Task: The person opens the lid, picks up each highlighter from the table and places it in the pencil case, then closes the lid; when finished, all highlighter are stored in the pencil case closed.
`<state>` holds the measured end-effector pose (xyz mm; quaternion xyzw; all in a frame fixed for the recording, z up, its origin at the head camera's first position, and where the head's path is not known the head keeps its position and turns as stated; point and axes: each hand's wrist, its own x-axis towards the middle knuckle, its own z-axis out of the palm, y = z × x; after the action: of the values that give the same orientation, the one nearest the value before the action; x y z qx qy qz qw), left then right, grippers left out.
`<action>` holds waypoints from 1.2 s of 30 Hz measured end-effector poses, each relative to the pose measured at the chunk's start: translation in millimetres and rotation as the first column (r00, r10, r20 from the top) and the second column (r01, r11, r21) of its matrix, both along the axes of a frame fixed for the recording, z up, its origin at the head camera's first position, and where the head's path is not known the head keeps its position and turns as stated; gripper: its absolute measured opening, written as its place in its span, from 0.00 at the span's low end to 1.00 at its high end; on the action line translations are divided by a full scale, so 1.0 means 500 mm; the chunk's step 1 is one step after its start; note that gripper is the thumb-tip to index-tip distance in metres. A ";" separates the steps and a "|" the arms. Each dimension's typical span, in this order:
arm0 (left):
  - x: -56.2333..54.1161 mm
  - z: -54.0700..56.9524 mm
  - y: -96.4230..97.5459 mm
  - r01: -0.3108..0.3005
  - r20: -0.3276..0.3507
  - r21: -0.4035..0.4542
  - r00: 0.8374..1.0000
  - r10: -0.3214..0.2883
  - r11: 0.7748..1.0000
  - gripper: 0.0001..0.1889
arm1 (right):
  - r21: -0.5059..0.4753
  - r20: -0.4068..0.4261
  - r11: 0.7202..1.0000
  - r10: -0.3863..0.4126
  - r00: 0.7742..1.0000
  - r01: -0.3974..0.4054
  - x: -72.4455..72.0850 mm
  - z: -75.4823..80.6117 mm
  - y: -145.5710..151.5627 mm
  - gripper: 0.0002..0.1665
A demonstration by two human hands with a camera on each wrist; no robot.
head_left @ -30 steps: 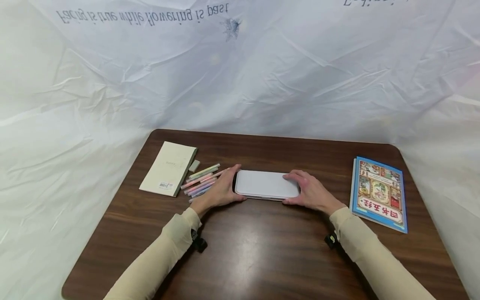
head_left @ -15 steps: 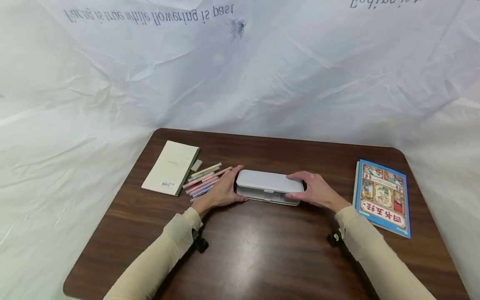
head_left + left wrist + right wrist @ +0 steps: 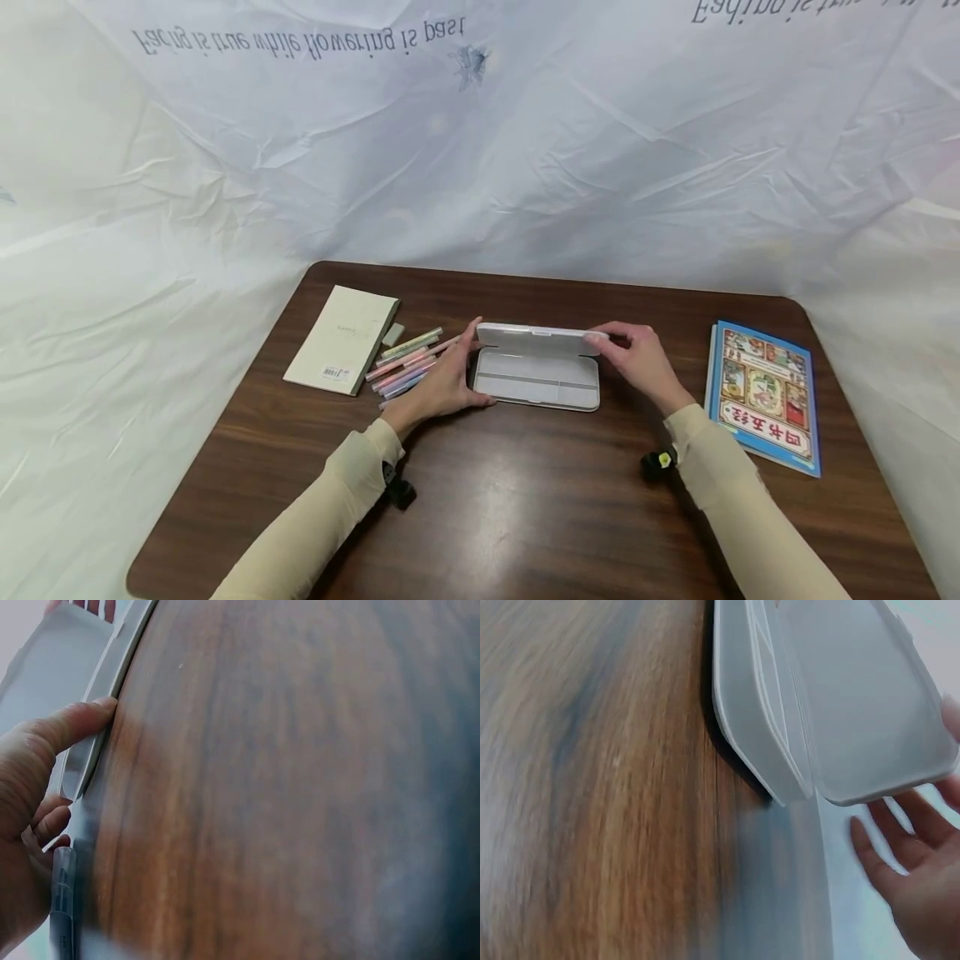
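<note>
A white pencil case lies on the table with its lid raised to about upright. Its inside shows a long compartment and narrower divided ones, with nothing in them. My left hand grips the left end of the case, thumb on the front edge and fingers round the far side. With thumb and fingers, my right hand holds the lid by its right corner. In the right wrist view, the lid stands tilted back from the tray and the right fingers reach behind it.
Several pastel-coloured pens lie just left of the left hand, beside a small eraser. Farther left is a cream notebook. A blue-bordered picture book lies near the right edge of the brown table. A white printed sheet hangs behind.
The pencil case was closed a second ago. My right hand has lifted the lid up and back, baring the compartments. My left hand has stayed at the left end.
</note>
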<state>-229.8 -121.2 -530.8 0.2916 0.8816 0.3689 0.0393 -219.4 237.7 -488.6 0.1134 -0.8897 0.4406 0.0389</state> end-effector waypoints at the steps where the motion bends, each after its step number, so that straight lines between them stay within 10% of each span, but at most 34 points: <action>1: 0.000 -0.001 0.000 0.005 0.001 0.014 1.000 -0.005 1.000 0.78 | -0.032 -0.031 0.999 -0.038 0.999 0.037 -0.002 -0.002 -0.001 0.20; 8: -0.005 -0.004 0.003 0.024 -0.007 0.059 1.000 -0.024 0.998 0.80 | -0.251 -0.196 0.939 -0.286 0.938 0.234 -0.013 -0.023 -0.021 0.13; 13: -0.005 -0.005 0.005 0.003 0.000 -0.036 1.000 -0.003 0.999 0.77 | -0.211 -0.313 0.930 -0.356 0.880 0.301 -0.015 -0.041 -0.030 0.10; 17: -0.005 -0.003 0.003 -0.012 -0.001 -0.093 1.000 0.012 0.996 0.74 | -0.009 -0.337 0.974 -0.217 0.916 0.227 -0.010 -0.051 -0.023 0.23; 22: -0.007 0.000 -0.001 -0.025 0.027 -0.095 0.999 0.027 0.995 0.72 | 0.265 -0.109 0.964 0.018 0.994 0.011 0.004 -0.057 -0.011 0.57; 28: -0.007 -0.001 0.001 -0.016 0.020 -0.088 1.000 0.018 0.996 0.69 | 0.425 0.026 0.902 0.076 0.997 -0.080 0.030 -0.075 -0.004 0.71; 36: -0.009 -0.002 0.003 -0.027 0.037 -0.076 0.999 0.030 0.997 0.68 | 0.412 0.087 0.904 0.087 0.992 -0.115 0.062 -0.089 0.000 0.74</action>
<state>-234.6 -119.6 -532.0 0.2702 0.8981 0.3414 0.0616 -188.6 237.8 -533.2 0.1504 -0.9568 0.2459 -0.0386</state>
